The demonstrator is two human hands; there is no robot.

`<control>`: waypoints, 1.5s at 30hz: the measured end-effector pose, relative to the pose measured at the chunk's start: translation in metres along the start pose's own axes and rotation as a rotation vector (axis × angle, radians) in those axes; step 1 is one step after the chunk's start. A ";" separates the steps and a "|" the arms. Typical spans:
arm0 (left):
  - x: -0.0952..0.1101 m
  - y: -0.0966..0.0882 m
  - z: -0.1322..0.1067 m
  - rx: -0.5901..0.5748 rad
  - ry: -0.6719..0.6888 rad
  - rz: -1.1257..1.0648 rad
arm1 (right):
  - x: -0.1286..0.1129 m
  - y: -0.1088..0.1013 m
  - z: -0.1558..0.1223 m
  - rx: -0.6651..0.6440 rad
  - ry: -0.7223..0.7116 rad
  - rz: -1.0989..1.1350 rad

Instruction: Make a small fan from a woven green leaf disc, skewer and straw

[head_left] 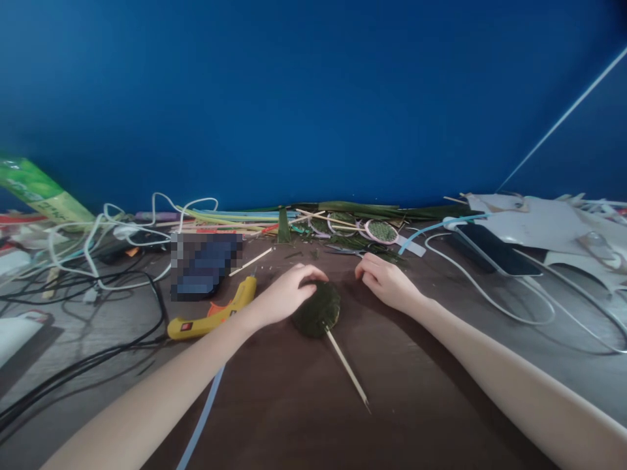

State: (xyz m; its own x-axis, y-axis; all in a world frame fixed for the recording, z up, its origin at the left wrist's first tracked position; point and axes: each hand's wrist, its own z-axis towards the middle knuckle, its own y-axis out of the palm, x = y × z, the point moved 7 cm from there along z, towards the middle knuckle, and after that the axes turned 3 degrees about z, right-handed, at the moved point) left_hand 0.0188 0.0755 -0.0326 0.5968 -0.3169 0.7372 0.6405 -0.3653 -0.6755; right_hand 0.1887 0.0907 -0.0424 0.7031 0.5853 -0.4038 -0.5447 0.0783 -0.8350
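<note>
A small round fan (317,312) of dark green leaf lies flat on the brown table, its pale split-wood stick (347,365) pointing toward me and to the right. My left hand (301,286) grips its far left edge, thumb and fingers bent over the rim. To the right of the fan, my right hand (386,279) rests on the table with its fingers curled in. Whatever may be inside those fingers is hidden. Just beyond that hand lie scissors (343,250), their handles partly covered by it.
A yellow glue gun (215,318) lies left of my left forearm, near a blurred-out dark phone (208,267). Black and white cables tangle at far left. Green-filled round pieces (382,231), sticks and leaf strips line the blue wall. Another phone (497,249) sits at right beside white sheets.
</note>
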 end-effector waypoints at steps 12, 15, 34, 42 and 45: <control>-0.013 0.018 -0.005 0.103 -0.309 -0.807 | -0.068 -0.004 -0.005 0.081 -0.356 0.210; -0.011 0.024 -0.006 0.023 -0.308 -0.758 | -0.068 -0.005 -0.005 0.098 -0.316 0.357; 0.006 0.002 -0.001 0.128 0.007 -0.280 | -0.037 -0.008 -0.003 0.087 0.195 0.500; 0.011 0.000 -0.002 0.173 0.048 -0.263 | -0.045 -0.012 -0.004 0.122 0.103 0.387; 0.019 -0.006 -0.006 0.223 0.094 -0.228 | -0.053 -0.016 -0.006 0.183 -0.017 0.338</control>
State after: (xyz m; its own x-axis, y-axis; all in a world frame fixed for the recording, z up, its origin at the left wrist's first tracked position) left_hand 0.0233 0.0662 -0.0151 0.3851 -0.3323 0.8609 0.8486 -0.2391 -0.4719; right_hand 0.1632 0.0536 -0.0104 0.4627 0.6160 -0.6375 -0.8182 0.0200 -0.5746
